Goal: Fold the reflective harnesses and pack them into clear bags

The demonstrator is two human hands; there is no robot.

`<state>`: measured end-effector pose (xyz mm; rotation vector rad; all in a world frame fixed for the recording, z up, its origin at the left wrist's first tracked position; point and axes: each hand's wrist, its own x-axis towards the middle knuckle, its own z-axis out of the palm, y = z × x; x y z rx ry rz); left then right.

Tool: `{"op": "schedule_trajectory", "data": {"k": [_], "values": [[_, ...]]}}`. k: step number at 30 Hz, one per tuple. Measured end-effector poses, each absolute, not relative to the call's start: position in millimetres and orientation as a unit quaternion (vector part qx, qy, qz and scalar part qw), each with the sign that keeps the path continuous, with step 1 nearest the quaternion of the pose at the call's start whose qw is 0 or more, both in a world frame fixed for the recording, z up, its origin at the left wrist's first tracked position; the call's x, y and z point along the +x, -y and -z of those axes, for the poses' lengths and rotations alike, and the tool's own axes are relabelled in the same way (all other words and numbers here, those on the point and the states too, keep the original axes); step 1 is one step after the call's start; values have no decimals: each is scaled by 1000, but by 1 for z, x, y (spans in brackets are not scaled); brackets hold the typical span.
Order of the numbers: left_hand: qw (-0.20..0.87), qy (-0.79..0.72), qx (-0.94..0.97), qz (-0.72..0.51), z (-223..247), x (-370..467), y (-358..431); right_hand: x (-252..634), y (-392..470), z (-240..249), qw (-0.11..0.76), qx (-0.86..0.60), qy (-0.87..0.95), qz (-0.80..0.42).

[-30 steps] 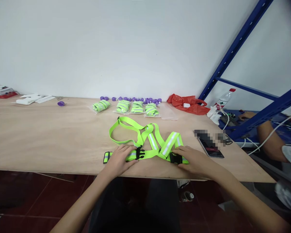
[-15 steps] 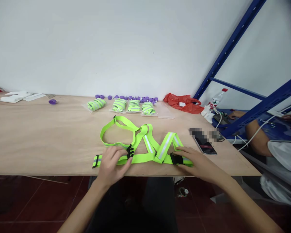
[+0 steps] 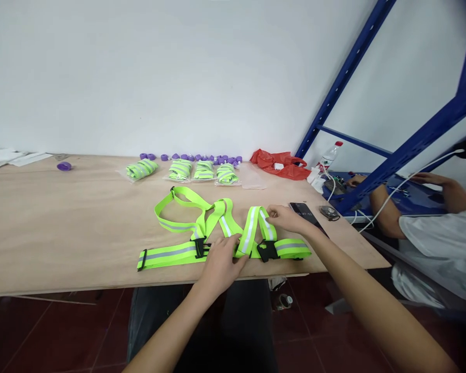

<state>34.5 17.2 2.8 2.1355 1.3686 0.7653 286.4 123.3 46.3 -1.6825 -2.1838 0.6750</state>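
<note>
A neon-green strap harness (image 3: pixel 171 255) with silver reflective stripes lies spread along the table's front edge. My left hand (image 3: pixel 222 259) rests on its lower strap near the middle, fingers bent and somewhat apart, just right of a black buckle (image 3: pixel 200 247). At the top of the folded right loop, my right hand (image 3: pixel 285 217) pinches the strap between thumb and fingers. A second black buckle (image 3: pixel 267 250) sits below that loop, touched by neither hand.
Several bagged green straps (image 3: pixel 179 170) and purple caps (image 3: pixel 190 157) line the back. A red plastic bag (image 3: pixel 277 165), bottle (image 3: pixel 330 155) and phone (image 3: pixel 306 215) are at right. Beyond the blue frame (image 3: pixel 334 83), another person's arms (image 3: pixel 386 210) reach over a blue surface.
My left hand has moved right from the left buckle to the middle of the strap. My right hand has left the right buckle and gone up to the loop. The view has shifted right.
</note>
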Motion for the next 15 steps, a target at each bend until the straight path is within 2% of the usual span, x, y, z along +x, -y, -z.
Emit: {"op": "schedule_trajectory", "data": {"k": [2, 5, 11, 15], "values": [[259, -511, 769, -285, -3, 35, -19, 292, -113, -49, 170, -607, 747, -213], [252, -534, 761, -266, -4, 41, -23, 303, -89, -53, 144, -636, 736, -180], [206, -549, 780, -217, -6, 48, -29, 298, -36, -53, 21, -530, 830, -174], [206, -556, 778, -209, -5, 47, -30, 293, -26, -54, 29, -514, 842, -164]]}}
